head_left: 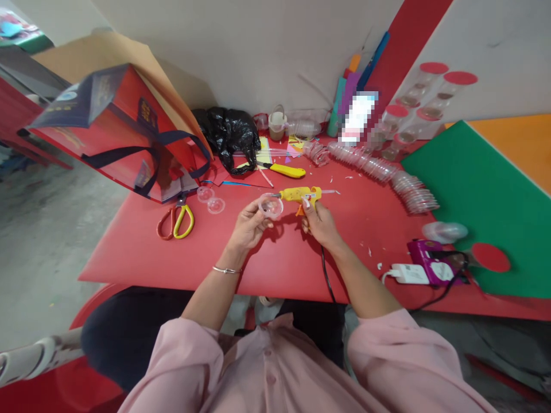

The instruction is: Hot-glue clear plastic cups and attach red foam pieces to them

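1. Above the red surface [172, 261], inward of its near edge, the left hand [248, 226] grips a clear plastic cup [271, 207].
2. The right hand [321, 225] grasps a yellow glue gun [296, 194] (nozzle [276, 195] by the cup).

One camera does all the looking here, worn on the person's head and facing forward and steeply down. It peers over the pink shirt [245, 378], closest to it along the bottom edge, and catches the left hand [252, 225] and right hand [321, 223] near mid-frame, a little farther off. Beyond them its wide view crosses the bench [172, 264] to the wall [258, 51], taking in floor [47, 189] at the left.
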Demonstrator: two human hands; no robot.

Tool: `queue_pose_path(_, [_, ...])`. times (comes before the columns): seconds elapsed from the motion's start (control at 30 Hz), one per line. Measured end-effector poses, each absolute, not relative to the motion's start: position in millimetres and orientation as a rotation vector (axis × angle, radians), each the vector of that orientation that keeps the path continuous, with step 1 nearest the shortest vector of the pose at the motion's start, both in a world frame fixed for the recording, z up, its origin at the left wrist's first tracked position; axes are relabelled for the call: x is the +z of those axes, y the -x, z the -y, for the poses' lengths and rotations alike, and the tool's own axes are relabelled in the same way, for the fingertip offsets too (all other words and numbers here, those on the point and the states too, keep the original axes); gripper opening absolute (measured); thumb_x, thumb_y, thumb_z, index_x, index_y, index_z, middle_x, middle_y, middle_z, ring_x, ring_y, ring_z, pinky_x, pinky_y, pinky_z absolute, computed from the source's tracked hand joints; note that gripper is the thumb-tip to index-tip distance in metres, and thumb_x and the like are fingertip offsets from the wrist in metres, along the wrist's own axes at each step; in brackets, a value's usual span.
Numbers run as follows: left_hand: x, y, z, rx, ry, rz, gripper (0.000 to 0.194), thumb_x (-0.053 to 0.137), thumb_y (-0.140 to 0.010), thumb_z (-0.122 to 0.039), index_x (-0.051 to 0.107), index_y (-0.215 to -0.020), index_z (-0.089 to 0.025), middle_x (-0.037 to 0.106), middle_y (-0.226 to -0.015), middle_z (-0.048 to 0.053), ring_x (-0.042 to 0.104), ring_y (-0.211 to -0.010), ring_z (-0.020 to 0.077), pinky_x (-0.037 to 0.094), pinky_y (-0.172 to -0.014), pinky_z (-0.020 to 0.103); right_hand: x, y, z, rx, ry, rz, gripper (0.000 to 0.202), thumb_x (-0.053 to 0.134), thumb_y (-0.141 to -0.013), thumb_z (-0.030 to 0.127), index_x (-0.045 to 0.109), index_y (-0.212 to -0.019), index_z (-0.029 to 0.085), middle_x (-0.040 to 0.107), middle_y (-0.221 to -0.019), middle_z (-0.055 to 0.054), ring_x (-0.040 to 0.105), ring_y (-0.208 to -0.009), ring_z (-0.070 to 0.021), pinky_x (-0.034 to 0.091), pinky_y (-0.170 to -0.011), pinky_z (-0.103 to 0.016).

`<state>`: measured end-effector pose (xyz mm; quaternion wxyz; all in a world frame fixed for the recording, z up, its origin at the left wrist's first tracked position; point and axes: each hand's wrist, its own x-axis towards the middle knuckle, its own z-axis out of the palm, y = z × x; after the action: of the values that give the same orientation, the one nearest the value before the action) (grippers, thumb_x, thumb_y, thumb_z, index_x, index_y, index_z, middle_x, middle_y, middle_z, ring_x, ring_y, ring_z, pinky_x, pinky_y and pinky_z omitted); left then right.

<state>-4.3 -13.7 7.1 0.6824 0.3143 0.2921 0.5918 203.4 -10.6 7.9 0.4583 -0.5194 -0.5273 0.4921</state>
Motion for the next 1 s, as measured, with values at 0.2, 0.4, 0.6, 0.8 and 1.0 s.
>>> queue_pose_path(0.2, [5.4, 10.5, 3.2, 1.538, -0.568, -0.716, 0.041, 0.09, -0.072, -0.035, 0.067, -0.103, -0.021, 0.073, -0.087, -0.002, 0.071, -0.075, 0.0072, 0.054, -0.059, 0.012, 6.9, -213.8, 6.5, 1.169, 1.334, 1.413, 0.052, 0.048, -0.092, 0.075, 0.05, -0.085, 0.024, 0.053, -0.052, 0.006, 0.053, -0.041, -0.0115, 0.039, -0.043, -0.024])
queue_pose_path(0.4, [6.6, 7.8, 4.8, 1.614, -0.701, -0.748, 0.046, 0.091, -0.07, -0.031, 0.066, -0.108, -0.025, 0.072, -0.102, -0.001, 0.074, -0.083, 0.0117, 0.057, -0.059, 0.016, 9.1, -235.8, -0.4, 0.836, 1.595, 1.771, 0.055, 0.056, -0.089, 0.074, 0.06, -0.069, 0.023, 0.059, -0.053, -0.001, 0.058, -0.051, -0.0164, 0.038, -0.05, -0.026])
queue_pose_path(0.6, [10.3, -3.7, 15.8, 1.511, -0.841, -0.735, 0.061, 0.091, -0.07, -0.022, 0.066, -0.126, -0.028, 0.073, -0.111, 0.003, 0.072, -0.074, 0.0115, 0.062, -0.063, 0.023, 25.0, -228.7, 5.0, 0.311, 1.569, 1.574, 0.04, 0.072, -0.083, 0.059, 0.073, -0.094, 0.021, 0.069, -0.1, -0.012, 0.063, -0.096, -0.0269, 0.05, -0.075, -0.035])
queue_pose_path(0.8, [11.4, -14.2, 22.0, 1.485, -0.963, -0.779, 0.053, 0.092, -0.065, -0.017, 0.073, -0.114, -0.022, 0.074, -0.115, 0.007, 0.074, -0.098, 0.021, 0.064, -0.078, 0.029, 29.1, -206.0, 14.7, 1.391, 1.146, 1.144, 0.037, 0.078, -0.077, 0.051, 0.071, -0.098, 0.022, 0.067, -0.082, -0.001, 0.05, -0.054, -0.0098, 0.037, -0.046, -0.023])
queue_pose_path(1.0, [18.6, -23.2, 29.1, 1.371, -1.092, -0.792, 0.047, 0.089, -0.07, -0.018, 0.073, -0.115, -0.021, 0.075, -0.117, 0.009, 0.074, -0.104, 0.0237, 0.063, -0.087, 0.036, 29.5, -199.9, 19.5, 1.629, 1.013, 0.891, 0.033, 0.088, -0.067, 0.04, 0.074, -0.091, 0.022, 0.063, -0.073, 0.003, 0.049, -0.055, -0.0074, 0.031, -0.04, -0.018])
